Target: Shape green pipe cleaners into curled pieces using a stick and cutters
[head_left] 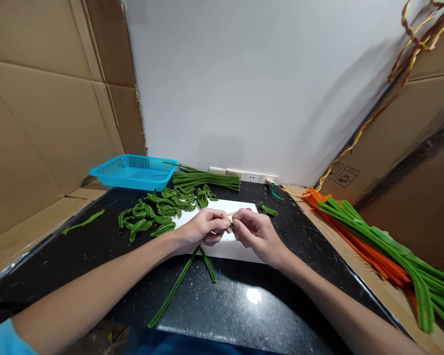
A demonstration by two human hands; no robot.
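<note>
Both hands meet over a white sheet [222, 250] on the black tabletop. My left hand [206, 228] is closed around a green pipe cleaner [177, 283], whose two loose ends hang out below toward the table's front edge. Thumb and forefinger of my right hand [254, 231] pinch a short green bit of it between the hands. A thin pale stick shows just behind the fingertips, and a small red thing [248, 209] lies partly hidden behind my right hand. Left of the hands lies a heap of folded green pipe-cleaner leaves [140, 213], some resting on the sheet.
A blue plastic basket [133, 183] stands at the back left, beside a bundle of straight green pipe cleaners [207, 180]. Sockets [252, 177] line the wall. Orange strips [370, 254] and green strips [385, 246] lie on cardboard at the right. One folded leaf [268, 209] sits apart.
</note>
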